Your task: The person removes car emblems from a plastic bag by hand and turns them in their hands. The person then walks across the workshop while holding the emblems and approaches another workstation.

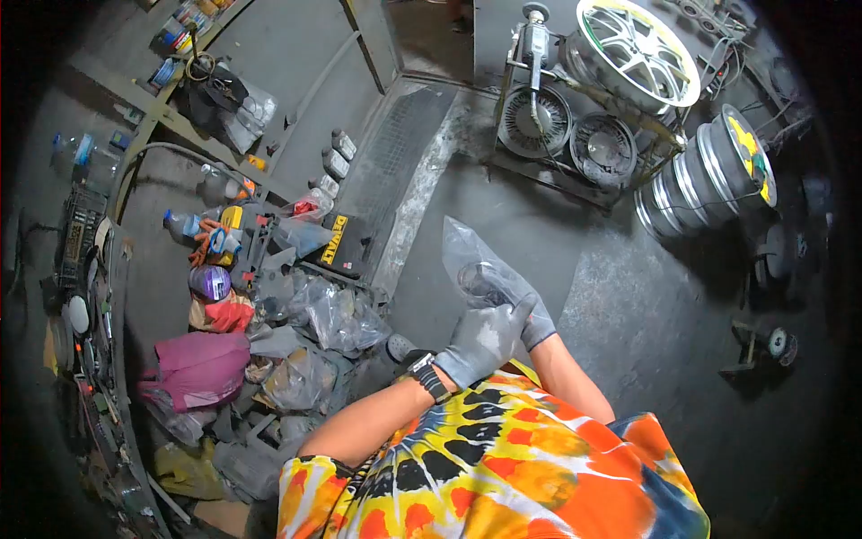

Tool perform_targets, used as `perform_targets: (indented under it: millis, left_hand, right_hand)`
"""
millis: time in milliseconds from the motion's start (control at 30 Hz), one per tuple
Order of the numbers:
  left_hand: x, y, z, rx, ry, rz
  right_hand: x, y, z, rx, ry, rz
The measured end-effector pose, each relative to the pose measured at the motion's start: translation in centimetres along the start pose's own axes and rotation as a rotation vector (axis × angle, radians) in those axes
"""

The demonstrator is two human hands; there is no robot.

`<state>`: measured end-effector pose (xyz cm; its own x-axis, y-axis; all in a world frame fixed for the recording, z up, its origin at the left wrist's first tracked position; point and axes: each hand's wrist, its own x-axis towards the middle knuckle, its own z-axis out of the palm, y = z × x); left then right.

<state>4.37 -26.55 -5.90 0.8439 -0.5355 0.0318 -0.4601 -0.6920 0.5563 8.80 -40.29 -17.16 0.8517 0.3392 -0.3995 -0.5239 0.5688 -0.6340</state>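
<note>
A clear plastic bag point(462, 244) is in front of my chest, its far end pointing away from me. Through the film shows a dark, round object point(483, 280), too blurred by the plastic to name. My left hand point(485, 343), in a grey glove with a black-strapped watch at the wrist, is closed on the near end of the bag. Beside it on the right, my right hand point(540, 331), also grey-gloved, is at the bag's near edge. Plastic and the left hand cover most of its fingers, which appear closed on the bag.
Wheel rims point(709, 166) stand at the right, near a metal frame point(584, 187) carrying a machine and another rim point(637, 49). To the left lie heaped plastic bags point(337, 310), a maroon cloth point(202, 368), bottles point(337, 162) and a DeWalt box point(346, 242). A cluttered shelf point(90, 359) runs along the far left.
</note>
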Motion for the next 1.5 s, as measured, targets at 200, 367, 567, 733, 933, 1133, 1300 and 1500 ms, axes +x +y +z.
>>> perform_targets:
  millis: [200,367,567,733,933,1133,1300,1500]
  left_hand:
    - [0.5,-3.7,1.0,0.107,0.212,-0.185]
    - [-0.8,-6.2,-0.1,-0.149,0.4,-0.472]
    - [-3.2,-8.9,-1.4,-0.394,0.434,-0.547]
    - [-5.3,-8.1,-2.6,-0.45,0.518,-0.631]
    - [-6.7,-7.8,-4.3,-0.015,0.695,-0.531]
    - [-7.6,-7.4,-5.4,-0.496,0.935,-0.52]
    - [-8.3,-6.4,-9.4,-0.925,0.679,-0.331]
    - [-6.9,-5.0,-12.3,-0.721,0.532,-0.256]
  right_hand:
    - [-2.5,-0.9,2.3,-1.334,0.231,-0.279]
    - [-6.9,-4.7,6.6,-0.984,0.137,-0.247]
    - [-7.1,-7.1,7.5,0.069,0.011,0.051]
    - [-7.2,-8.1,9.5,0.127,-0.038,0.09]
    - [-6.8,-8.2,12.0,0.098,-0.102,0.161]
    - [-6.3,-8.0,14.3,0.117,-0.157,0.145]
    - [-5.6,-7.7,15.2,0.028,-0.18,0.092]
    - [-5.8,-6.9,16.5,-0.082,-0.194,0.026]
